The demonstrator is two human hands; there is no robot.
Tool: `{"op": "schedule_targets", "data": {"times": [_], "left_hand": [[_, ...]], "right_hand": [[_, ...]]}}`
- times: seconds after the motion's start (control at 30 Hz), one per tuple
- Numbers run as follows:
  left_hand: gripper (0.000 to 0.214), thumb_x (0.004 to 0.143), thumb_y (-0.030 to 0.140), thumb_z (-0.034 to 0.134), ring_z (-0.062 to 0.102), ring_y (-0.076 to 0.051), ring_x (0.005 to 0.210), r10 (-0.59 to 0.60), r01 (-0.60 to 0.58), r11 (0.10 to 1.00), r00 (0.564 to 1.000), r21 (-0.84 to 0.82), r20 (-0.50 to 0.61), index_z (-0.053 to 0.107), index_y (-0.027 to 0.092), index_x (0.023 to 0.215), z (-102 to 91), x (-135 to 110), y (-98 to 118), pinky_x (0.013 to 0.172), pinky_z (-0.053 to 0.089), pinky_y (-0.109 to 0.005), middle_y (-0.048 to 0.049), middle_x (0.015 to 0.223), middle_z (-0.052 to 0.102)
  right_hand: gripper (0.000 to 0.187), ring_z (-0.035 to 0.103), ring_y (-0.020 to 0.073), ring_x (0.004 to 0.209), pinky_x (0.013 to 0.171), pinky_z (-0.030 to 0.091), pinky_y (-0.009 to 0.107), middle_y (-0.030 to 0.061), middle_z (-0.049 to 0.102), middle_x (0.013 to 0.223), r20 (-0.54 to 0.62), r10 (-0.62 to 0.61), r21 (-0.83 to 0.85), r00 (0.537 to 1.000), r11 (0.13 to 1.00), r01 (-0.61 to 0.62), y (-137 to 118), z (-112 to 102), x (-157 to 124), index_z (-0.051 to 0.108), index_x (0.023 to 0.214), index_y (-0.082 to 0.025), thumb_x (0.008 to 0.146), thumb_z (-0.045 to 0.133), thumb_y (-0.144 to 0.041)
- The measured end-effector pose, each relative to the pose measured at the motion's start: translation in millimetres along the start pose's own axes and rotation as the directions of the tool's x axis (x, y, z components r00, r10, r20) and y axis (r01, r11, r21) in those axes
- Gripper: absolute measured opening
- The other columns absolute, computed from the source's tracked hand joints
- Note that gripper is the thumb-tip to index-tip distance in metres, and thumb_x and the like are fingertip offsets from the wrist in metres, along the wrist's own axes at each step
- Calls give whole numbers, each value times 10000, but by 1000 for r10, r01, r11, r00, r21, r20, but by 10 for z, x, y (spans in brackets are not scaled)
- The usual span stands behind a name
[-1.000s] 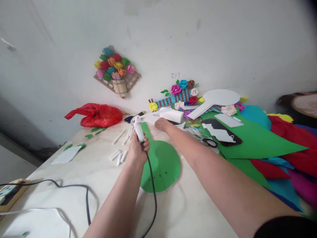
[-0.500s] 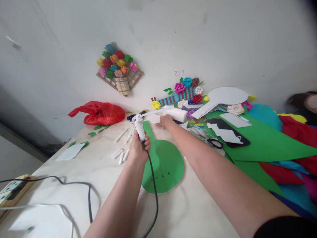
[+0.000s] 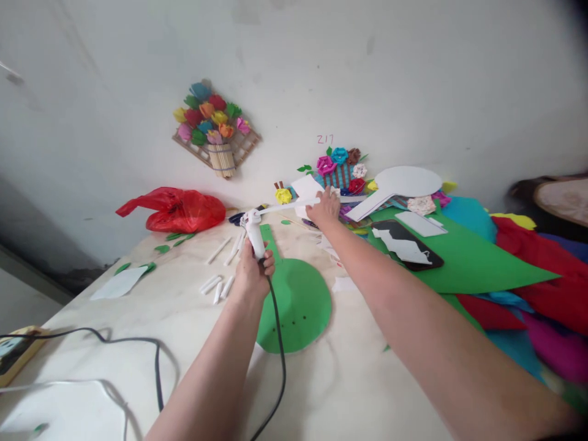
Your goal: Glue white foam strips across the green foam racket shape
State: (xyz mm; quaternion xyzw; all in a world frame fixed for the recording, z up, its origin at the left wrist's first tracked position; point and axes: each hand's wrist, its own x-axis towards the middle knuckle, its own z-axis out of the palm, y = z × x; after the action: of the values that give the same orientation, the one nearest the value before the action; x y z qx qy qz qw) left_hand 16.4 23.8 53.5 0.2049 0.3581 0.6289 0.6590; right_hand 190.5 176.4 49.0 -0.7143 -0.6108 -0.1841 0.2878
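Note:
My left hand [image 3: 254,275] is closed around a white glue gun [image 3: 253,234], whose black cord [image 3: 275,343] runs back toward me. The gun is held over the handle of a green paddle-shaped paper cutout [image 3: 294,300] lying flat on the table. My right hand [image 3: 325,208] reaches far back near the wall and grips a white sheet of paper [image 3: 307,188], lifted off the table. Beside it stand colourful paper flowers [image 3: 340,163].
Short white paper sticks [image 3: 219,286] lie left of the glue gun. A red plastic bag [image 3: 179,210] sits at the back left. Coloured paper sheets [image 3: 478,260], a black clipboard [image 3: 411,245] and a white paddle cutout [image 3: 404,182] crowd the right. A power strip [image 3: 13,355] sits at the left edge.
My right hand has moved from the table near the white roll up and back toward the wall, and now holds a white sheet. The left hand with the glue gun has hardly moved.

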Motion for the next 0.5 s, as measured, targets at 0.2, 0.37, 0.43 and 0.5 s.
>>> {"op": "schedule_targets", "data": {"times": [0.2,0.37,0.43,0.5], "left_hand": [[339,862,398,319,292,-37,321,12,-12,1000,1000,20,6,489,134,733,2,-10,-25,286,170,-125,36,462,368],[335,854,400,333,297,-37,321,10,-10,1000,1000,16,-3,490,135,723,2,-33,-26,283,173,-126,37,467,367],[337,855,399,329,298,-38,321,11,-11,1000,1000,13,0,490,136,720,-4,-33,-19,282,173,-127,36,467,366],[341,859,398,320,302,-40,323,11,-11,1000,1000,5,6,492,136,725,-16,-25,-10,284,175,-128,35,466,366]], "right_hand": [[385,518,246,1023,888,320,378,156,610,1048,36,-1,104,999,995,-2,53,-222,-76,621,998,-115,864,308,-295],[405,599,226,888,731,410,295,141,663,906,219,-14,127,976,992,-14,-209,-241,-325,669,936,-136,863,315,-317],[409,600,220,891,717,416,287,124,665,916,245,-46,138,969,990,12,-274,-229,-414,672,934,-161,871,301,-322],[430,594,215,910,724,418,288,127,654,958,284,-39,134,958,991,1,-291,-219,-470,653,974,-163,888,264,-324]]}}
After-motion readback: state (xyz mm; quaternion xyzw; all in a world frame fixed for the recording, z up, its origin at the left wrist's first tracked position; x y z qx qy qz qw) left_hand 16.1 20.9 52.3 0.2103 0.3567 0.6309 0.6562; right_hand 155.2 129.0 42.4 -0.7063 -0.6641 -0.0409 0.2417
